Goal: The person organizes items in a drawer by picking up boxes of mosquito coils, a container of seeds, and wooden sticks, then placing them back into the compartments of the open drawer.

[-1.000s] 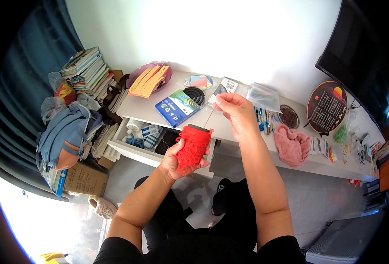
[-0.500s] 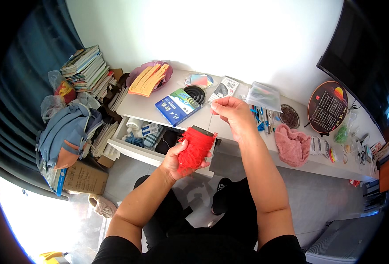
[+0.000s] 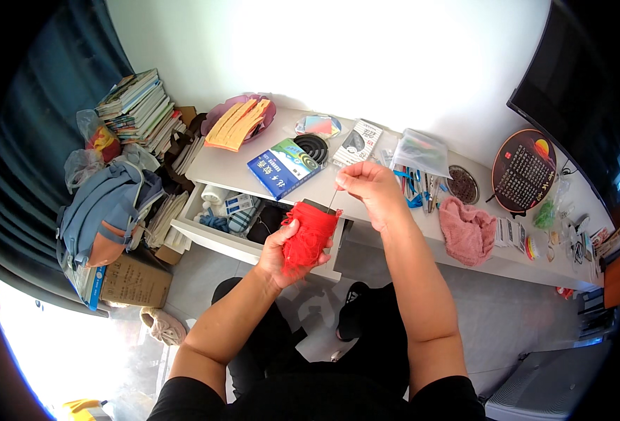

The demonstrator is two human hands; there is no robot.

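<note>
My left hand (image 3: 282, 249) grips red fabric (image 3: 308, 235); right hand (image 3: 367, 188) pinches thin thread (image 3: 333, 198) above it, near worktop (image 3: 226, 165)

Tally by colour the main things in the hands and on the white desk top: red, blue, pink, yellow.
Red: 1, the red yarn bundle held in the left hand
Blue: 1, the blue box
Pink: 1, the pink cloth
Yellow: 1, the stack of yellow sheets
Total: 4
</note>
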